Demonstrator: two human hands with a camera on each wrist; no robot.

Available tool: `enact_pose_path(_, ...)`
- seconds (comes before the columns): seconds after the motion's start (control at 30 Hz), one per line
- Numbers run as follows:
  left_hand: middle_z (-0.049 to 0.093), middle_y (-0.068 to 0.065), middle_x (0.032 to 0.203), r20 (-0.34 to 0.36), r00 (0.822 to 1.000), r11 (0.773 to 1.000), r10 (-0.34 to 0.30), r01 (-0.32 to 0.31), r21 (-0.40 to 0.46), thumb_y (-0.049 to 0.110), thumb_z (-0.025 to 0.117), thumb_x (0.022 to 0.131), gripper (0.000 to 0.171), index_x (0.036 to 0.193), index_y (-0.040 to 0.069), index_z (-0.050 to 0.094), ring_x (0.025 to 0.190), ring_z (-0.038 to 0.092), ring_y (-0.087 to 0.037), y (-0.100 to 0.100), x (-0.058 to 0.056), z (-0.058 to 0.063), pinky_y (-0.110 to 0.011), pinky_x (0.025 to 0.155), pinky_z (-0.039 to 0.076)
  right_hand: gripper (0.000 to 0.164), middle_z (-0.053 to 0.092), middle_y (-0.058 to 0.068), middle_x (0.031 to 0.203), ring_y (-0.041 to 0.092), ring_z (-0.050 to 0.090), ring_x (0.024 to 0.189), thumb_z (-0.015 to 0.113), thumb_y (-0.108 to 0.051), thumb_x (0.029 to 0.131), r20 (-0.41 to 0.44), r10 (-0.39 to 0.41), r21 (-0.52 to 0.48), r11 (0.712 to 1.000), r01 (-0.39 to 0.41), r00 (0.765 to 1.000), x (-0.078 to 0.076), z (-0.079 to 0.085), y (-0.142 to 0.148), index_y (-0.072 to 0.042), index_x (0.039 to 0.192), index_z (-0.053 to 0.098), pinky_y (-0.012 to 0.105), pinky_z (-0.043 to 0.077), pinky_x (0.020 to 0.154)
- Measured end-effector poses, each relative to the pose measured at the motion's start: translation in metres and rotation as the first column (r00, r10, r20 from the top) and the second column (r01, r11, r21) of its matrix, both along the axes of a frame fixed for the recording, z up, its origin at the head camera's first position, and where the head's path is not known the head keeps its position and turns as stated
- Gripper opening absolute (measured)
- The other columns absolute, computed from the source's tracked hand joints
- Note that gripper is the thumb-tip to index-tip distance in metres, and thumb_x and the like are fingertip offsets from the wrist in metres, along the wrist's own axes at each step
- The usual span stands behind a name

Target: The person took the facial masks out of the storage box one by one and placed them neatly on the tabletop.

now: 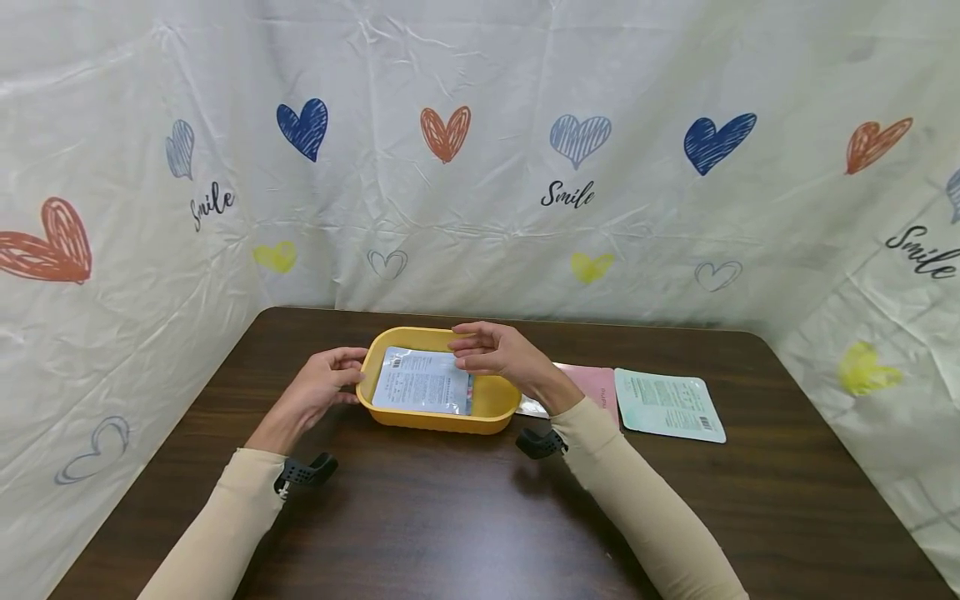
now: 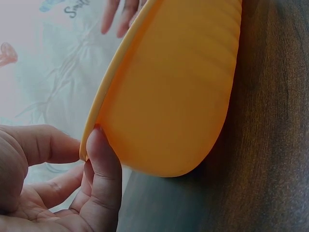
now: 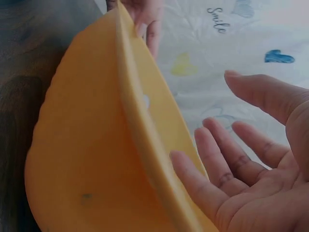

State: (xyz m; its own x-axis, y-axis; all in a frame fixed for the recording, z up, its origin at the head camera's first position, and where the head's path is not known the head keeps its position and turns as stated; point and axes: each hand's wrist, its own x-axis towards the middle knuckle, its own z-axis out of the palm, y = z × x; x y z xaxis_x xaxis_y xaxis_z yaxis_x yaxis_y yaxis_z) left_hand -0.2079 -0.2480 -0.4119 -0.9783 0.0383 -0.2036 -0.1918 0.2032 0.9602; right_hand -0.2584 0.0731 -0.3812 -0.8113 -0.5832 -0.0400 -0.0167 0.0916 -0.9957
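Note:
A yellow oblong plastic basket (image 1: 438,421) sits on the table. Inside it, toward the left end, lies a pale blue printed sachet (image 1: 422,383), with a strip of another colour showing along its right edge. My left hand (image 1: 318,387) pinches the basket's rim at the left end; the left wrist view shows thumb and finger on either side of the rim (image 2: 108,82). Over the basket's right part, my right hand (image 1: 502,354) hovers with fingers spread and nothing in them. The right wrist view shows those fingertips (image 3: 181,162) close by the rim.
Right of the basket lie a pink sachet (image 1: 592,385), partly hidden by my right wrist, and a mint green sachet (image 1: 670,404). Both rest on the dark wooden table (image 1: 420,517). A white curtain (image 1: 495,242) printed with hearts hangs behind and beside the table.

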Motion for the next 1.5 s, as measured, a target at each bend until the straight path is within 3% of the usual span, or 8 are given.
enact_pose_path(0.27, 0.052, -0.016, 0.116, 0.002, 1.000, 1.000, 0.004, -0.004, 0.000, 0.002, 0.058, 0.098, 0.051, 0.147, 0.001, 0.047, 0.098, 0.059, -0.030, 0.001, -0.001, -0.003, -0.030, 0.072, 0.060, 0.059, 0.058, 0.018, 0.141, 0.038, 0.054, 0.131, 0.075, -0.004, 0.089, 0.015, -0.026, 0.071, 0.997, 0.025, 1.000, -0.001, -0.007, -0.012, -0.004, 0.144, 0.053, 0.048, 0.050, 0.105)
enact_pose_path(0.53, 0.052, -0.016, 0.117, 0.004, 1.000, 1.000, 0.000, 0.000, -0.003, 0.003, 0.059, 0.098, 0.051, 0.147, 0.001, 0.047, 0.097, 0.059, -0.028, 0.004, -0.001, -0.002, -0.030, 0.073, 0.060, 0.058, 0.054, 0.020, 0.145, 0.031, 0.054, 0.130, 0.075, -0.009, 0.091, 0.017, -0.021, 0.152, 0.988, 0.018, 1.000, 0.000, -0.012, -0.021, -0.001, 0.144, 0.053, 0.044, 0.048, 0.107)
enact_pose_path(0.8, 0.052, -0.017, 0.116, -0.007, 1.000, 1.000, 0.003, -0.003, 0.001, 0.002, 0.059, 0.098, 0.051, 0.148, 0.000, 0.046, 0.097, 0.059, -0.029, 0.003, 0.001, 0.000, -0.031, 0.072, 0.060, 0.054, 0.056, 0.017, 0.144, 0.030, 0.053, 0.129, 0.076, -0.012, 0.090, 0.036, -0.060, 0.183, 0.982, 0.052, 0.998, 0.001, -0.011, -0.021, -0.002, 0.140, 0.058, 0.050, 0.046, 0.108)
enact_pose_path(1.0, 0.052, -0.019, 0.118, -0.006, 1.000, 1.000, 0.008, -0.007, 0.005, 0.001, 0.058, 0.098, 0.051, 0.147, 0.000, 0.047, 0.099, 0.059, -0.032, 0.002, 0.001, 0.000, -0.032, 0.074, 0.060, 0.051, 0.057, 0.018, 0.141, 0.030, 0.053, 0.127, 0.078, -0.011, 0.088, 0.048, -0.124, 0.179, 0.977, 0.114, 0.991, 0.002, -0.012, -0.022, -0.003, 0.136, 0.061, 0.047, 0.049, 0.106)
enact_pose_path(1.3, 0.052, -0.019, 0.119, -0.006, 1.000, 1.000, 0.004, -0.004, 0.001, 0.002, 0.058, 0.098, 0.051, 0.148, 0.000, 0.046, 0.099, 0.058, -0.032, 0.001, 0.002, 0.001, -0.029, 0.070, 0.059, 0.042, 0.054, 0.026, 0.140, 0.036, 0.056, 0.121, 0.074, 0.001, 0.088, -0.010, -0.211, 0.070, 0.975, 0.211, 0.977, 0.008, -0.012, -0.021, 0.000, 0.129, 0.063, 0.033, 0.057, 0.090)
enact_pose_path(1.5, 0.053, -0.018, 0.117, -0.006, 1.000, 1.000, 0.002, -0.002, 0.005, 0.002, 0.058, 0.098, 0.051, 0.148, 0.000, 0.046, 0.097, 0.059, -0.031, 0.001, 0.002, 0.002, -0.031, 0.072, 0.060, 0.043, 0.051, 0.015, 0.147, 0.036, 0.048, 0.138, 0.074, 0.008, 0.084, -0.057, -0.274, 0.083, 0.957, 0.278, 0.960, 0.013, -0.010, -0.024, -0.005, 0.124, 0.066, 0.043, 0.053, 0.101)
